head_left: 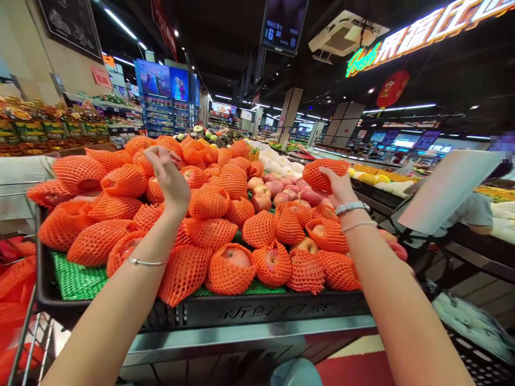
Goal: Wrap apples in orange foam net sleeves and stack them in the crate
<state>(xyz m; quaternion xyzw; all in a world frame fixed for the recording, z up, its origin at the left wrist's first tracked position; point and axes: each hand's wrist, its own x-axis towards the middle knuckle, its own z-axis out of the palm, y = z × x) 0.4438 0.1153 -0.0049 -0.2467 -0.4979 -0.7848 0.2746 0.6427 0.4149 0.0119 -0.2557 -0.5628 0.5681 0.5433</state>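
Bright overhead strip lights (120, 24), neon sign (422, 32) glaring; dark ceiling, strong wide-angle bending at edges, pixelated patch far right.

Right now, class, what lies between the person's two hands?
Head view: between left hand and right hand, which grips a netted fruit, lie piled fruit in orange nets and bare red fruit.

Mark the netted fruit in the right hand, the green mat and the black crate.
netted fruit (317, 171), head view, on its orange net, left part.
green mat (76, 279), head view, bare patch at the left front.
black crate (277, 311), head view, front wall by the lettering.
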